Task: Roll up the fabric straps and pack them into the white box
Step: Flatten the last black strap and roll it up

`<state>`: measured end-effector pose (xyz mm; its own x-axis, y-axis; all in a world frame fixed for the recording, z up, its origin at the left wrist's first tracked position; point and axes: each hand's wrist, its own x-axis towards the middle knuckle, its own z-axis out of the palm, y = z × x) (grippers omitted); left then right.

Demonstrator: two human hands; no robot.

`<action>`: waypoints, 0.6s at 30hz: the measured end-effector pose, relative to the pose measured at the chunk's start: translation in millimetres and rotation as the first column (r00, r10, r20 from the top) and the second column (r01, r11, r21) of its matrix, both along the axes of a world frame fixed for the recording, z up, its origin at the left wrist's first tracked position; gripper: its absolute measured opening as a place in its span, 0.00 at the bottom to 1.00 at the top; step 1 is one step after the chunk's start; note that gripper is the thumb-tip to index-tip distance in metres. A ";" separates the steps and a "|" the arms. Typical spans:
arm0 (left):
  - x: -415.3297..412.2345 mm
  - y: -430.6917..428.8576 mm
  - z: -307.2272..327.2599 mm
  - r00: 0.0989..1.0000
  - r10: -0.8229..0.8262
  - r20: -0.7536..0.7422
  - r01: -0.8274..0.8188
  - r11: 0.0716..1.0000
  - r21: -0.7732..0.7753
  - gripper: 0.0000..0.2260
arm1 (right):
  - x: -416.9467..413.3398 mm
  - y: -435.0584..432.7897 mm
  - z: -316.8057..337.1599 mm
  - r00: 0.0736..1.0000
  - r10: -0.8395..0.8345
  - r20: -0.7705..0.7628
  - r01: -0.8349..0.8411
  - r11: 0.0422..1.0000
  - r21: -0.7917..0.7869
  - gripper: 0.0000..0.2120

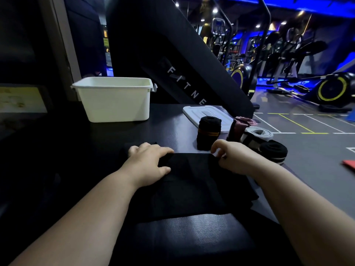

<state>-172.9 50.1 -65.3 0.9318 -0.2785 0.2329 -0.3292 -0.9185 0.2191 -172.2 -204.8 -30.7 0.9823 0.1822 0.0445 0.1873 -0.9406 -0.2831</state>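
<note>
A black fabric strap (192,179) lies flat on the dark desk (172,131). The left hand (148,164) presses its far left corner, fingers nearly straight. The right hand (233,156) pinches the far right corner, fingers curled. The white box (115,100) stands well beyond (rolled straps (209,131) cluster to its right, near the lid (194,112)).
</note>
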 end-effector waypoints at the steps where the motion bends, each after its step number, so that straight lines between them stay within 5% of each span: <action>1: -0.6 0.1 0.5 1.000 0.004 0.001 -0.004 1.000 0.006 0.21 | -0.5 0.1 -2.1 1.000 0.002 0.012 -0.002 1.000 -0.003 0.15; 11: 0.2 -0.5 -1.7 0.998 0.058 -0.038 -0.058 0.998 -0.010 0.19 | -2.4 -2.1 -3.6 1.000 0.009 0.027 -0.007 0.997 -0.073 0.06; 18: -1.2 -1.1 0.8 0.994 0.096 -0.044 -0.098 0.994 -0.045 0.17 | 0.0 -3.4 4.3 0.998 -0.058 0.007 0.058 0.996 -0.063 0.11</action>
<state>-174.1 49.0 -64.5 0.9631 -0.1760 0.2035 -0.2287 -0.9341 0.2743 -172.2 -208.2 -26.5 0.9911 0.1272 0.0396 0.1329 -0.9659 -0.2224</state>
